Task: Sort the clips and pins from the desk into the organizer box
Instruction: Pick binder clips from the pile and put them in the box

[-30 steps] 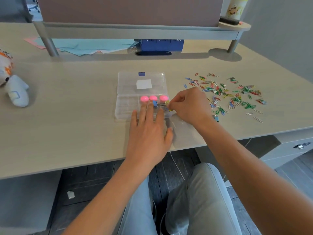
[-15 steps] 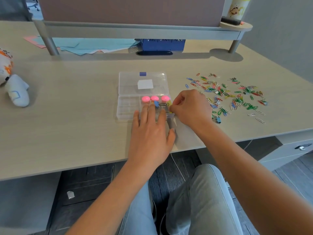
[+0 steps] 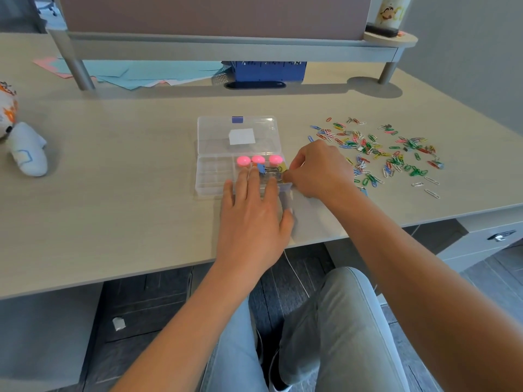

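A clear plastic organizer box [image 3: 210, 176] lies open in the middle of the desk, its lid [image 3: 218, 137] folded back. Three pink round pins [image 3: 258, 160] sit in a right-hand compartment, with a blue binder clip [image 3: 261, 168] just in front of them. My left hand [image 3: 252, 219] lies flat with straight fingers over the box's near edge. My right hand [image 3: 318, 171] is at the box's right end, fingers curled and pinching something small that I cannot make out. A scattered heap of coloured paper clips [image 3: 379, 154] lies on the desk to the right.
A plush toy [image 3: 19, 142] lies at the far left. Blue and pink paper sheets [image 3: 135, 73] and a blue box [image 3: 268, 70] sit under a raised shelf [image 3: 226, 49] at the back. A printed cup [image 3: 392, 9] stands on the shelf's right end. The desk's front edge is near my wrists.
Both hands stay at the box. My right hand's fingertips have shifted slightly at the box's right end; my left hand has not moved on the near edge.
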A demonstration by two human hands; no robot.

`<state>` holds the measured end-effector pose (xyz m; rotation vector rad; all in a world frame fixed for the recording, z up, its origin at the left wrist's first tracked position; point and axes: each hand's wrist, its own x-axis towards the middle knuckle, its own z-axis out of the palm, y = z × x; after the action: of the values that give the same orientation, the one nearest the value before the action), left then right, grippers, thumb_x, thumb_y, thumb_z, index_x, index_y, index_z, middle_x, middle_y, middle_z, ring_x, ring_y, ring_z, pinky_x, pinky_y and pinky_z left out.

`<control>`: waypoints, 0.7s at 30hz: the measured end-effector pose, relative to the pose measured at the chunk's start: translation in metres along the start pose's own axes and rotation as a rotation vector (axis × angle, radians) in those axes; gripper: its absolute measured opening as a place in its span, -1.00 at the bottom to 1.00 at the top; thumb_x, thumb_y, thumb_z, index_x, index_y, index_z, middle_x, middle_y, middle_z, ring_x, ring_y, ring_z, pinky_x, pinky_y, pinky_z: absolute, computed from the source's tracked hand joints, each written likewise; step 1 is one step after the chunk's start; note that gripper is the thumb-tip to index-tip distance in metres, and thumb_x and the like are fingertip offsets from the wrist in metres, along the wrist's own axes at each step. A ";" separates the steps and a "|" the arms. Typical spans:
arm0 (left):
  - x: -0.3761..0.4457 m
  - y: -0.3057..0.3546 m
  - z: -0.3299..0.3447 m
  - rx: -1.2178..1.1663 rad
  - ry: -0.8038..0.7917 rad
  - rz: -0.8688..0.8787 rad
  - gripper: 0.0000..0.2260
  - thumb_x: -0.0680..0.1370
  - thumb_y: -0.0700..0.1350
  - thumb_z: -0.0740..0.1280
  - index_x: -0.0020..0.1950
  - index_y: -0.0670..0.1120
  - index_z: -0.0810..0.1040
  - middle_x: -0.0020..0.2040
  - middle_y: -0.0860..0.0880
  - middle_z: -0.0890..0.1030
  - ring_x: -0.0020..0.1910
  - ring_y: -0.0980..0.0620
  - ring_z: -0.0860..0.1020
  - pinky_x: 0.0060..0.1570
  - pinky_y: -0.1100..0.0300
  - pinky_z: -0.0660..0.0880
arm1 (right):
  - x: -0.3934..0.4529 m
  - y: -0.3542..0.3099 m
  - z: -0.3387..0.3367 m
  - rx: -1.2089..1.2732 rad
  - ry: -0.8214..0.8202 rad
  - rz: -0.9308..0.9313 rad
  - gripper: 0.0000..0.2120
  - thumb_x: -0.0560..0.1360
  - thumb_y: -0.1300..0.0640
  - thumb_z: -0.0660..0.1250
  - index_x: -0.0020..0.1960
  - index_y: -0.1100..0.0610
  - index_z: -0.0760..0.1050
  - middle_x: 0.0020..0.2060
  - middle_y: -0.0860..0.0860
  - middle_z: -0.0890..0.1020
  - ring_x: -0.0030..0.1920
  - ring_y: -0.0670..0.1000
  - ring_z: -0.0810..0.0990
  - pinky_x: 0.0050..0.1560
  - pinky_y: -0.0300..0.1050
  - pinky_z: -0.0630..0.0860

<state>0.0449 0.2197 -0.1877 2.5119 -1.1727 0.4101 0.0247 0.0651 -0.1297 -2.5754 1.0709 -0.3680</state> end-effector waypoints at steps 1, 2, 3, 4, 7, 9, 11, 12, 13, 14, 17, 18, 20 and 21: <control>0.000 0.000 0.000 -0.001 -0.004 -0.003 -0.45 0.59 0.15 0.08 0.50 -0.11 0.34 0.52 -0.21 0.29 0.55 -0.19 0.14 0.50 -0.20 0.10 | -0.003 0.003 -0.003 0.052 0.020 -0.006 -0.89 0.41 -0.01 0.45 -0.15 0.02 0.63 -0.28 -0.02 0.67 -0.22 0.07 0.66 -0.16 -0.08 0.60; 0.001 0.000 0.000 -0.003 -0.012 -0.004 -0.44 0.58 0.16 0.09 0.50 -0.11 0.32 0.52 -0.21 0.28 0.55 -0.19 0.14 0.50 -0.19 0.10 | -0.006 0.007 -0.007 0.113 0.054 -0.011 -0.89 0.44 -0.02 0.42 -0.17 0.02 0.63 -0.27 -0.04 0.67 -0.23 0.05 0.66 -0.16 -0.06 0.61; 0.001 0.000 0.000 -0.008 -0.020 -0.004 -0.42 0.58 0.16 0.10 0.52 -0.12 0.28 0.53 -0.20 0.27 0.55 -0.19 0.14 0.50 -0.19 0.09 | -0.009 0.013 -0.011 0.173 0.096 -0.018 -0.87 0.47 -0.01 0.39 -0.18 0.02 0.63 -0.27 -0.06 0.68 -0.25 0.05 0.65 -0.16 -0.04 0.63; 0.001 0.000 -0.001 -0.016 -0.025 -0.005 -0.40 0.57 0.15 0.12 0.54 -0.12 0.24 0.54 -0.20 0.26 0.55 -0.19 0.13 0.51 -0.19 0.09 | -0.011 0.021 -0.015 0.225 0.136 -0.022 -0.86 0.48 0.01 0.35 -0.19 0.02 0.63 -0.28 -0.06 0.68 -0.27 0.06 0.65 -0.17 0.00 0.65; 0.001 0.002 -0.004 -0.049 -0.009 0.021 -0.38 0.55 0.09 0.22 0.56 -0.14 0.21 0.56 -0.17 0.23 0.57 -0.16 0.12 0.51 -0.19 0.10 | -0.022 0.051 -0.024 0.325 0.185 -0.033 -0.85 0.50 0.12 0.31 -0.10 -0.01 0.67 -0.30 -0.08 0.67 -0.24 0.01 0.65 -0.16 0.00 0.64; 0.003 0.009 -0.005 -0.095 0.025 0.088 -0.45 0.54 -0.01 0.30 0.49 -0.17 0.32 0.52 -0.16 0.30 0.54 -0.16 0.19 0.48 -0.17 0.19 | -0.032 0.073 -0.025 0.342 0.195 -0.065 -0.83 0.51 0.14 0.33 -0.03 -0.04 0.68 -0.26 -0.14 0.65 -0.25 -0.09 0.61 -0.21 -0.12 0.56; 0.006 0.020 -0.005 -0.139 0.056 0.167 -0.58 0.52 -0.10 0.33 0.36 -0.18 0.47 0.41 -0.14 0.42 0.42 -0.16 0.33 0.32 -0.11 0.36 | -0.041 0.088 -0.022 0.308 0.198 -0.088 -0.83 0.52 0.14 0.35 0.00 -0.06 0.68 -0.21 -0.18 0.63 -0.30 -0.19 0.51 -0.29 -0.23 0.41; 0.008 0.025 -0.003 -0.141 0.062 0.192 -0.64 0.52 -0.13 0.34 0.31 -0.18 0.51 0.35 -0.12 0.46 0.34 -0.16 0.39 0.22 -0.08 0.41 | -0.043 0.094 -0.020 0.277 0.202 -0.104 -0.82 0.52 0.12 0.35 0.02 -0.06 0.69 -0.17 -0.18 0.63 -0.30 -0.21 0.49 -0.30 -0.26 0.37; 0.011 0.031 -0.002 -0.137 0.062 0.208 -0.68 0.52 -0.15 0.34 0.27 -0.17 0.54 0.30 -0.09 0.50 0.26 -0.15 0.42 0.13 -0.06 0.44 | -0.045 0.098 -0.018 0.247 0.207 -0.123 -0.81 0.51 0.10 0.34 0.04 -0.06 0.69 -0.12 -0.17 0.65 -0.27 -0.20 0.50 -0.28 -0.25 0.39; 0.014 0.035 0.000 -0.135 0.057 0.218 -0.69 0.52 -0.16 0.35 0.25 -0.17 0.56 0.26 -0.08 0.52 0.20 -0.14 0.44 0.07 -0.06 0.45 | -0.045 0.101 -0.017 0.225 0.207 -0.137 -0.80 0.51 0.08 0.34 0.07 -0.06 0.69 -0.08 -0.16 0.66 -0.20 -0.18 0.53 -0.24 -0.21 0.44; 0.024 0.044 0.004 -0.126 0.049 0.223 -0.72 0.53 -0.16 0.36 0.22 -0.16 0.58 0.14 -0.07 0.54 0.11 -0.14 0.45 0.01 -0.07 0.48 | -0.043 0.105 -0.020 0.217 0.168 -0.168 -0.76 0.49 0.00 0.40 0.14 -0.07 0.67 -0.11 -0.15 0.63 -0.10 -0.09 0.56 -0.14 -0.13 0.49; 0.028 0.046 0.005 -0.113 0.054 0.212 -0.74 0.52 -0.15 0.37 0.20 -0.16 0.59 0.11 -0.08 0.54 0.09 -0.14 0.45 0.00 -0.06 0.47 | -0.041 0.106 -0.021 0.208 0.158 -0.192 -0.75 0.48 -0.02 0.42 0.15 -0.07 0.67 -0.12 -0.15 0.61 -0.10 -0.09 0.56 -0.15 -0.15 0.46; 0.036 0.048 0.005 -0.064 0.056 0.178 -0.77 0.52 -0.10 0.38 0.14 -0.14 0.61 0.04 -0.08 0.53 0.07 -0.14 0.45 -0.04 -0.02 0.44 | -0.036 0.105 -0.023 0.178 0.145 -0.250 -0.71 0.45 -0.06 0.46 0.16 -0.07 0.66 -0.11 -0.14 0.60 -0.07 -0.08 0.56 -0.17 -0.21 0.42; 0.041 0.048 0.006 -0.031 0.050 0.165 -0.78 0.52 -0.08 0.38 0.12 -0.13 0.62 0.02 -0.07 0.53 0.07 -0.14 0.44 -0.04 -0.02 0.41 | -0.033 0.105 -0.023 0.169 0.132 -0.275 -0.69 0.44 -0.08 0.47 0.17 -0.08 0.65 -0.10 -0.13 0.59 -0.06 -0.08 0.56 -0.17 -0.23 0.41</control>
<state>0.0336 0.1602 -0.1678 2.3739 -1.3607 0.4893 -0.0723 0.0146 -0.1534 -2.5752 0.6904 -0.6740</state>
